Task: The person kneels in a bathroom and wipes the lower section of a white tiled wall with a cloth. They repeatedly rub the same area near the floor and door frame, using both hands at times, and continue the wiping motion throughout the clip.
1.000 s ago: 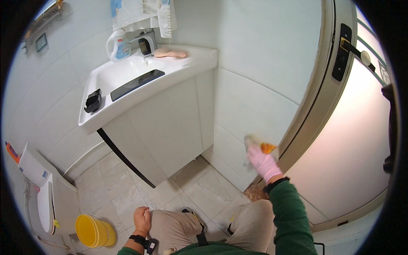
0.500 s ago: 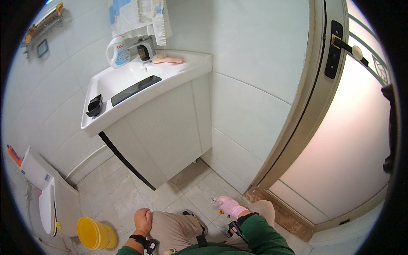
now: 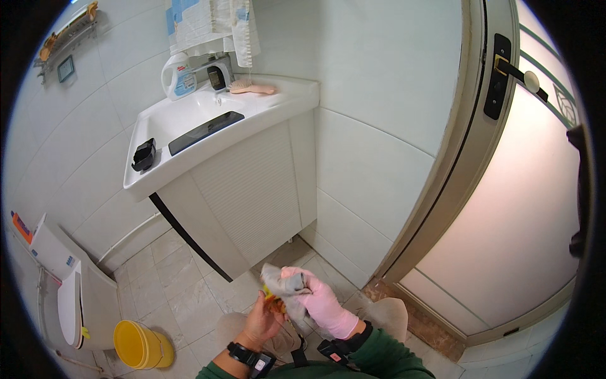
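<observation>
In front of my knees, my right hand (image 3: 325,306), in a pink glove, grips a crumpled grey cloth (image 3: 276,279). My bare left hand (image 3: 262,321) is up against the cloth's lower side, its fingers closed at a yellow and orange patch (image 3: 273,302). Whether that patch belongs to the cloth or is a separate piece, I cannot tell. Part of the cloth hangs down between my two hands, and the gloved fingers hide some of it.
A white sink cabinet (image 3: 246,183) stands ahead, with a phone (image 3: 206,132), a black holder (image 3: 144,155), a detergent bottle (image 3: 179,77) and a pink hairbrush (image 3: 251,87) on top. At left are a yellow bucket (image 3: 142,344) and toilet (image 3: 76,303); at right, a door (image 3: 492,221).
My right hand has lifted the cloth from low by my right knee, up and leftward. My left hand has left my left knee and moved right to meet it.
</observation>
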A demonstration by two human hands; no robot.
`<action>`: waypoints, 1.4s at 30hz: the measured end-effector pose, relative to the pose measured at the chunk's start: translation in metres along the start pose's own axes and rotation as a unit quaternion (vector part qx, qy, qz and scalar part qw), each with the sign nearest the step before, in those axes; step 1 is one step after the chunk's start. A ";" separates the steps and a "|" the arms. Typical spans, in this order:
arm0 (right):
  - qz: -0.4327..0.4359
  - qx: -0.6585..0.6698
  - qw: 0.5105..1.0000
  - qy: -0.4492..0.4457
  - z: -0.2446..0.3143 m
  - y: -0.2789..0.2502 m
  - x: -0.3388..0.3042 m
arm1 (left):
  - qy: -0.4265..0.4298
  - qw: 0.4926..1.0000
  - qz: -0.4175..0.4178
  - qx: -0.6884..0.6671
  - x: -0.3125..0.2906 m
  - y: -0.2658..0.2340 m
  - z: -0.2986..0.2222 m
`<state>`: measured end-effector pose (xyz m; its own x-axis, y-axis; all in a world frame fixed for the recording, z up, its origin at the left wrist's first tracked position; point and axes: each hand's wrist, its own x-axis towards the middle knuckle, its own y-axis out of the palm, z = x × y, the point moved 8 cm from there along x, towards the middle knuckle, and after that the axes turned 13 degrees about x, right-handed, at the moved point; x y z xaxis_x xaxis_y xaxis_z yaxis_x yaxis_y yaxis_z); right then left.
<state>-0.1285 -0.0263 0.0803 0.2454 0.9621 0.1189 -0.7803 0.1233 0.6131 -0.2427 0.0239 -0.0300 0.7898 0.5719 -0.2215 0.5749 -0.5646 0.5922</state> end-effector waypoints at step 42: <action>-0.118 -0.644 0.742 0.147 -0.044 -0.226 -0.035 | 0.445 -0.030 -0.368 0.816 -0.013 0.031 -0.315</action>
<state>0.0141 -0.0768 -0.0969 0.4734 0.8652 -0.1652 -0.6850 0.2436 -0.6866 -0.3019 0.1863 0.2353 0.5704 0.1095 0.8140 0.1301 0.9665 -0.2212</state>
